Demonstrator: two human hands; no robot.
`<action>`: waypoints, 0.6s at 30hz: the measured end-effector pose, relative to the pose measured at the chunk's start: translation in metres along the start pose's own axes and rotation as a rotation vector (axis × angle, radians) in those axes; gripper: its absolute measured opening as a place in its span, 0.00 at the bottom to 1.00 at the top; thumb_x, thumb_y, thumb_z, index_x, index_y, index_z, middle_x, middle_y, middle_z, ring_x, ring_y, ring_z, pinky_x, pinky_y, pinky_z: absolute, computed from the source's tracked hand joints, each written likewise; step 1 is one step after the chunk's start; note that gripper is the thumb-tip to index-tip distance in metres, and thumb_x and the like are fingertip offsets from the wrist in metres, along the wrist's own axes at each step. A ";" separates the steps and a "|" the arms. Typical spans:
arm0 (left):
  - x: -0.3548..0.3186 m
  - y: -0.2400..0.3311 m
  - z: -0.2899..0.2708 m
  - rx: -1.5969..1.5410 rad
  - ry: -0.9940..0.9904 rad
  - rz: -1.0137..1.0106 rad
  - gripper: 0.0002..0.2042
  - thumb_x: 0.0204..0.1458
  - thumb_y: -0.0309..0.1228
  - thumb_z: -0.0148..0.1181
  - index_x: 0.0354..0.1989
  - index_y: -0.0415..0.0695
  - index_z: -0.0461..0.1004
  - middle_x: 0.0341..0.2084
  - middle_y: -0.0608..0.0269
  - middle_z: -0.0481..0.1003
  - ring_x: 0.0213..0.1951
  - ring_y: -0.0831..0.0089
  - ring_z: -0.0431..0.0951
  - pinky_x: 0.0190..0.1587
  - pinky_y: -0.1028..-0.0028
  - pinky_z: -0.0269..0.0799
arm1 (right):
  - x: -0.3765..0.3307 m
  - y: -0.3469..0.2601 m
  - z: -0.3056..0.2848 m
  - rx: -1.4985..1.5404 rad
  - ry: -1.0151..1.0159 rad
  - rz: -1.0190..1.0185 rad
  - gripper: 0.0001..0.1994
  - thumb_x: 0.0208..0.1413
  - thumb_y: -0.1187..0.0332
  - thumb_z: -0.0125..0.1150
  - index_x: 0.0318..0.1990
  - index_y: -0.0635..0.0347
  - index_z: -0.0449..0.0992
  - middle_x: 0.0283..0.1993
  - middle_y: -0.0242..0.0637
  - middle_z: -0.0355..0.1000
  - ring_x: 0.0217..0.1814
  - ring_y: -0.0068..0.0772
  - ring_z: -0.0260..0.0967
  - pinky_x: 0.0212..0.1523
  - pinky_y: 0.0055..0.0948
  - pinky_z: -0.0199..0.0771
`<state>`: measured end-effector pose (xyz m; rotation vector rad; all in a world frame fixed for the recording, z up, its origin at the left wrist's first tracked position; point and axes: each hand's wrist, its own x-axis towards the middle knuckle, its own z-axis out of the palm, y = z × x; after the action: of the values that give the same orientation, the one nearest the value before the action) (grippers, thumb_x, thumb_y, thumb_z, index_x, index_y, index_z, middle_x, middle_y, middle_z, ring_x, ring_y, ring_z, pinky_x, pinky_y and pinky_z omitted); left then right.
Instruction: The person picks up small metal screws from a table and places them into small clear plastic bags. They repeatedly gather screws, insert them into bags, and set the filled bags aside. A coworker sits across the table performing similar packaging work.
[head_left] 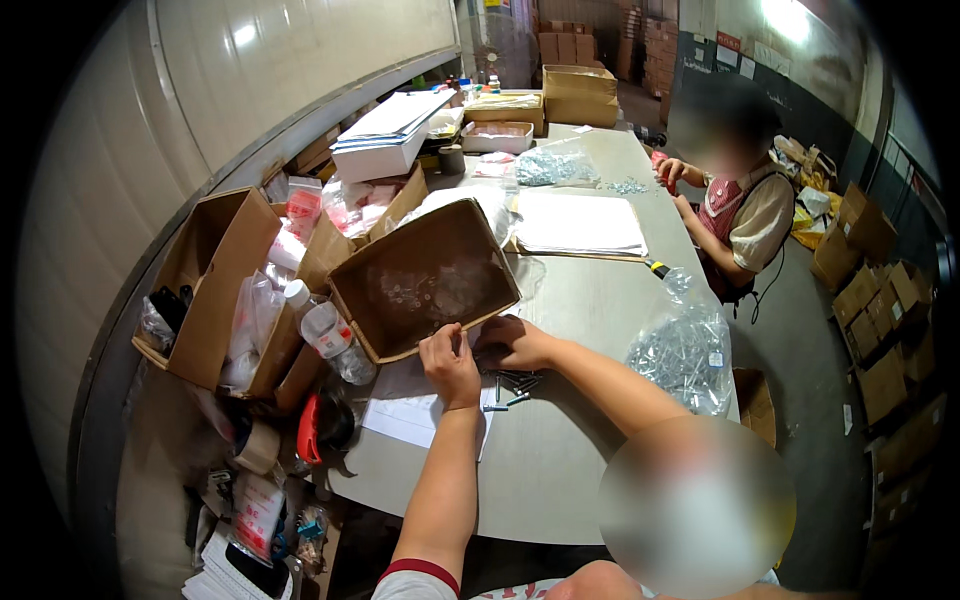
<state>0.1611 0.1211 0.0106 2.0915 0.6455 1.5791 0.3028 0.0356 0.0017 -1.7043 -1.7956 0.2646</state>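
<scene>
My left hand (450,368) is at the near rim of an open cardboard box (395,250), fingers pinched together. Something small may be between its fingertips, but I cannot make it out. Small clear pieces lie inside the tilted box. Close by on the right, my right hand (514,343) bends down over the table, its fingers curled and their tips mostly hidden. Beside it lies a small pile of metal bolts (519,381), with a few loose ones nearer me. A white paper sheet (400,410) lies partly under my left wrist.
A clear bag of long screws (680,355) sits at the table's right. Farther off are a stack of papers (580,223) and another bag of hardware (550,166). Clear bottles (328,330) and cartons (225,285) crowd the left. A co-worker (745,220) sits at the right edge.
</scene>
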 end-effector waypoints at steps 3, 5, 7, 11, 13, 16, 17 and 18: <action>0.001 0.000 -0.002 -0.025 -0.005 -0.007 0.08 0.44 0.20 0.62 0.34 0.42 0.74 0.31 0.60 0.75 0.37 0.59 0.72 0.42 0.63 0.68 | -0.027 -0.013 -0.003 -0.072 -0.014 -0.037 0.21 0.47 0.56 0.64 0.48 0.51 0.75 0.48 0.41 0.70 0.55 0.47 0.63 0.57 0.39 0.62; 0.002 -0.001 -0.004 -0.029 0.006 -0.016 0.09 0.44 0.20 0.62 0.34 0.43 0.74 0.30 0.60 0.75 0.37 0.59 0.72 0.42 0.63 0.68 | -0.048 -0.041 -0.010 -0.029 -0.095 0.124 0.22 0.48 0.55 0.63 0.50 0.51 0.74 0.48 0.42 0.70 0.56 0.49 0.61 0.60 0.41 0.58; 0.002 -0.001 -0.005 -0.037 0.008 -0.035 0.09 0.44 0.20 0.63 0.35 0.43 0.74 0.30 0.60 0.75 0.38 0.59 0.72 0.42 0.63 0.68 | -0.062 -0.051 -0.012 -0.010 -0.137 0.084 0.22 0.49 0.56 0.62 0.52 0.51 0.73 0.51 0.45 0.67 0.57 0.50 0.59 0.60 0.42 0.58; 0.005 0.002 -0.005 -0.061 0.033 -0.022 0.08 0.45 0.21 0.62 0.34 0.44 0.73 0.29 0.59 0.73 0.37 0.58 0.71 0.41 0.62 0.68 | -0.065 -0.056 -0.010 0.090 -0.024 0.066 0.20 0.52 0.58 0.60 0.51 0.53 0.74 0.54 0.48 0.64 0.60 0.50 0.57 0.62 0.41 0.56; 0.007 0.002 -0.008 -0.061 0.055 -0.026 0.08 0.44 0.21 0.63 0.32 0.43 0.74 0.28 0.59 0.74 0.35 0.59 0.72 0.39 0.64 0.68 | -0.044 -0.057 -0.006 0.081 0.028 0.115 0.17 0.55 0.59 0.56 0.50 0.54 0.74 0.59 0.51 0.61 0.63 0.52 0.55 0.63 0.43 0.55; 0.008 0.004 -0.010 -0.066 0.068 0.000 0.09 0.43 0.21 0.63 0.33 0.43 0.74 0.28 0.59 0.74 0.36 0.58 0.72 0.40 0.64 0.68 | 0.000 -0.038 0.007 -0.253 -0.100 0.026 0.20 0.53 0.60 0.53 0.52 0.58 0.71 0.63 0.52 0.58 0.65 0.54 0.52 0.66 0.44 0.49; 0.007 0.004 -0.008 -0.072 0.066 0.006 0.09 0.43 0.21 0.63 0.34 0.43 0.74 0.28 0.59 0.74 0.37 0.58 0.72 0.40 0.64 0.69 | 0.015 -0.022 0.014 -0.335 -0.066 -0.119 0.21 0.49 0.60 0.54 0.50 0.60 0.72 0.63 0.51 0.58 0.66 0.54 0.50 0.67 0.43 0.48; 0.005 0.004 -0.009 -0.070 0.050 -0.004 0.10 0.43 0.21 0.63 0.34 0.44 0.74 0.29 0.60 0.74 0.37 0.59 0.72 0.41 0.64 0.69 | 0.030 -0.023 0.019 -0.217 -0.107 0.094 0.22 0.48 0.60 0.54 0.50 0.59 0.71 0.63 0.51 0.59 0.66 0.55 0.50 0.68 0.42 0.47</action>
<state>0.1537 0.1221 0.0192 2.0049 0.6018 1.6327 0.2742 0.0662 0.0088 -1.9626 -1.8813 0.2100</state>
